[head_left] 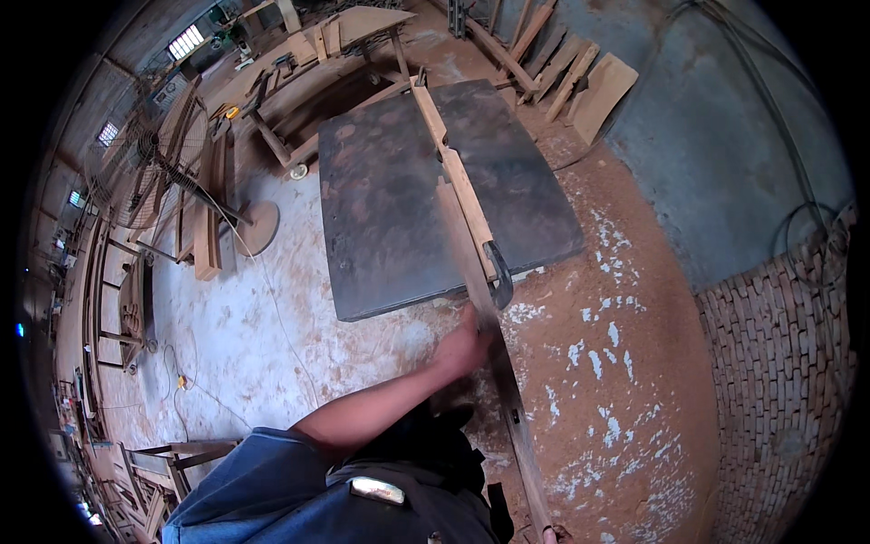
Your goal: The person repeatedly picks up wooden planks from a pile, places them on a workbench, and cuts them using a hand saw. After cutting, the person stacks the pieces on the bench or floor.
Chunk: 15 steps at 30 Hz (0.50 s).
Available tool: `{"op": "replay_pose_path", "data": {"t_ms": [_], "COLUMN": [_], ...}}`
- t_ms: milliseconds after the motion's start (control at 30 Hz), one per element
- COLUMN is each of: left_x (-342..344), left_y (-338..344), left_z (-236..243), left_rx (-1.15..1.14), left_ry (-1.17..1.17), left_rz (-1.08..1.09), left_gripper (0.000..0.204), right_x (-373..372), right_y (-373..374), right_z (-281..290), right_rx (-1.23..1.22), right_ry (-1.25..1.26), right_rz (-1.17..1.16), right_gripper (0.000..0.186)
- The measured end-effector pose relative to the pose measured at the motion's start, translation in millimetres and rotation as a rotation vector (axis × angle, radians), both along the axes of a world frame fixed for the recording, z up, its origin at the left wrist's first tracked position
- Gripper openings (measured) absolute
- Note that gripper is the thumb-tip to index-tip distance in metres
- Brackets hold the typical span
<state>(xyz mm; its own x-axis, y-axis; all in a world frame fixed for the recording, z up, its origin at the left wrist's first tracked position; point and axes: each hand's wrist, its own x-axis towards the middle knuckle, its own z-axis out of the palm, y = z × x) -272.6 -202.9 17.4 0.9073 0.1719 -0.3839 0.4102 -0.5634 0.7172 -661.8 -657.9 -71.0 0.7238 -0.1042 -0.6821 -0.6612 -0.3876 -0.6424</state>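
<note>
We find a long wooden board [504, 374] running from the dark counter [372, 227] back past its near edge, the left hand [464, 350] against its side and the right hand [550, 536] barely in view at its rear end; whether the fingers of either are pinching it, we cannot tell. By our reckoning the work is only partway, with the front stretch on the counter beside the wooden guide [466, 198] and the rear stretch left to come over
</note>
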Motion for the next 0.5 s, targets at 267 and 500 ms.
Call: {"op": "replay_pose_path", "data": {"t_ms": [267, 500], "left_x": [45, 61], "left_y": [20, 22], "left_z": [-29, -5], "left_rx": [0.091, 0.105], "left_ry": [-0.031, 0.082], "left_rz": [0.004, 0.029], "left_gripper": [0.071, 0.064], "right_x": [115, 123], "right_y": [81, 93], "right_z": [81, 79], "right_rx": [0.055, 0.045], "right_ry": [0.102, 0.137], "right_rz": [-0.079, -0.113], "right_gripper": [0.032, 0.038]}}
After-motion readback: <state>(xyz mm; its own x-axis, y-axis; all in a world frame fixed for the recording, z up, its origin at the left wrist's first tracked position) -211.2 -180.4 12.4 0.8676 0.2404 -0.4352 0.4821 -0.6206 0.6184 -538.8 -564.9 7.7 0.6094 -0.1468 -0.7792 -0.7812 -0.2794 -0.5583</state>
